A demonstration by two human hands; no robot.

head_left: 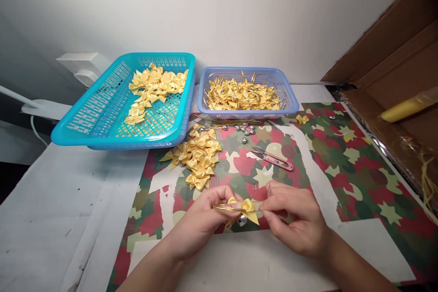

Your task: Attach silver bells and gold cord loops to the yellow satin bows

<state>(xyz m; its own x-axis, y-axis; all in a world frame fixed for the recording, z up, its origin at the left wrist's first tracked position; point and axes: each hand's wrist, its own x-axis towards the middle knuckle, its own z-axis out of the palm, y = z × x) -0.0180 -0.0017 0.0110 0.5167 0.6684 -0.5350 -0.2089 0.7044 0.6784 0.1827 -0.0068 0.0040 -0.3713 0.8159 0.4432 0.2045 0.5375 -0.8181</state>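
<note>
My left hand (205, 214) pinches a yellow satin ribbon bow (248, 206) at its left side. A silver jingle bell (242, 220) hangs below the bow's middle, and a loop of gold cord (226, 208) lies against my left fingers. To the right of the bow, my right hand (297, 219) is closed, thumb and forefinger pinching what looks like the thin end of the gold cord. Beyond my hands lie a pile of yellow bows (200, 157), pink-handled thread snips (273, 159), several loose silver bells (244, 130) and some gold cords (232, 122).
A turquoise basket (123, 139) holding bows stands at the back left, stacked on another basket. Beside it, a blue-purple basket (248, 113) is full of bows with gold cords. One bow (301, 119) lies apart at right. An open cardboard box (390, 59) borders the right side.
</note>
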